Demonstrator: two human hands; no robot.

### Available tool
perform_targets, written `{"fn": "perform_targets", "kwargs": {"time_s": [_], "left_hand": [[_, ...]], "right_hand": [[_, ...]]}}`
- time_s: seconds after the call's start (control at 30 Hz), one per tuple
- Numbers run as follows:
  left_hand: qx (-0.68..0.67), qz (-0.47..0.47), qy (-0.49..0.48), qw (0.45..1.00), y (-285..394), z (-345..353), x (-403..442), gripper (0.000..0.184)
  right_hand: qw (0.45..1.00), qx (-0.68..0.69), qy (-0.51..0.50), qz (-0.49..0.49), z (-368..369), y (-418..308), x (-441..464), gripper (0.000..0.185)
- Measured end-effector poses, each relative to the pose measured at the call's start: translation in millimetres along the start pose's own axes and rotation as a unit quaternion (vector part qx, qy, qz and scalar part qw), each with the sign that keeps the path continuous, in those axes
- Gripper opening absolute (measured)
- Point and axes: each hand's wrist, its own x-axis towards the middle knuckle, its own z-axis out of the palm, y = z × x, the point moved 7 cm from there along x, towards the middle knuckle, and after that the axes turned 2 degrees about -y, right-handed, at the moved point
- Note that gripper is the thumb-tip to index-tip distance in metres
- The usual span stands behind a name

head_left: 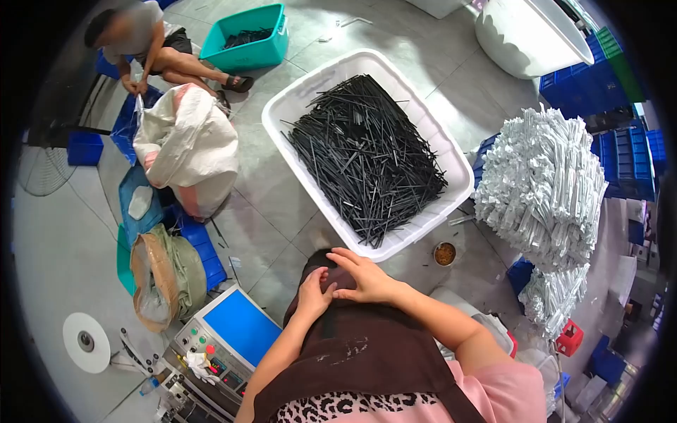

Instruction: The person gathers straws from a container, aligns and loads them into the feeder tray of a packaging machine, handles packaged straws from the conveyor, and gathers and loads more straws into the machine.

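Brown cloth apron point(384, 352) nearest, thin black strips point(367, 155), probably light, stiff and slippery, best pinched mid-length, lie in the white plastic tub point(457, 189) beyond, while the left hand point(312, 296) curls loosely and the right hand point(370, 282) spreads wider, both seemingly empty.

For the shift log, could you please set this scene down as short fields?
Hands: left hand and right hand close together over the brown apron, holding nothing visible
Ahead: white tub of black strips
Right side: pile of silvery bundles
Left side: whitish sack, blue screen
Far left: seated co-worker
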Motion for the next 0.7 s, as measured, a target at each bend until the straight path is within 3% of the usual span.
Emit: {"fn": "perform_targets", "kwargs": {"time_s": [0.07,0.1,0.17,0.27,0.33,0.4,0.47,0.5,0.57,0.6,0.63,0.67,0.7], "left_hand": [[-0.022,0.011,-0.031,0.999,5.4,9.8,0.3,0.046],[-0.091,-0.026,-0.08,0.992,9.8,44.9,44.4,0.047],[-0.137,-0.051,-0.11,0.983,-3.8,65.3,74.8,0.051],[-0.174,-0.134,-0.164,0.962,-23.9,86.5,140.2,0.075],[-0.217,-0.196,-0.146,0.945,-28.1,98.4,175.8,0.083],[-0.216,-0.248,-0.136,0.934,-37.2,102.4,204.8,0.089],[-0.208,-0.286,-0.12,0.928,-50.4,108.2,223.9,0.093],[-0.328,-0.301,-0.142,0.884,-31.1,108.0,229.0,0.093],[-0.335,-0.33,-0.115,0.875,-68.3,123.2,249.1,0.084],[-0.377,-0.321,-0.155,0.855,-34.6,111.8,256.6,0.083],[-0.316,-0.313,-0.084,0.892,-79.2,125.9,263.0,0.088],[-0.346,-0.354,-0.12,0.861,-102.0,131.3,272.8,0.103],[-0.335,-0.371,-0.078,0.863,-88.3,127.4,264.7,0.104]], "right_hand": [[0.999,-0.021,0.031,0.032,7.5,15.4,-13.5,0.078],[0.992,-0.03,0.011,0.124,-22.4,51.7,-8.6,0.079],[0.984,-0.039,0.04,0.169,-27.6,74.8,-7.6,0.081],[0.962,-0.048,0.091,0.254,-41.4,120.1,1.4,0.088],[0.949,-0.039,0.093,0.297,-46.7,148.8,-3.5,0.091],[0.904,-0.025,0.096,0.415,-47.9,192.7,-9.8,0.096],[0.896,-0.03,0.106,0.431,-43.5,242.1,-8.3,0.097],[0.881,-0.034,0.129,0.454,-41.6,259.7,-22.8,0.099],[0.87,-0.01,0.137,0.473,-50.5,281.0,-5.0,0.099],[0.857,-0.002,0.129,0.498,-51.7,290.1,-5.8,0.099],[0.851,0.007,0.12,0.512,-48.4,300.0,0.8,0.099],[0.851,0.011,0.115,0.512,-41.1,312.9,11.7,0.099],[0.85,0.013,0.099,0.516,-30.2,322.0,4.1,0.099]]}}
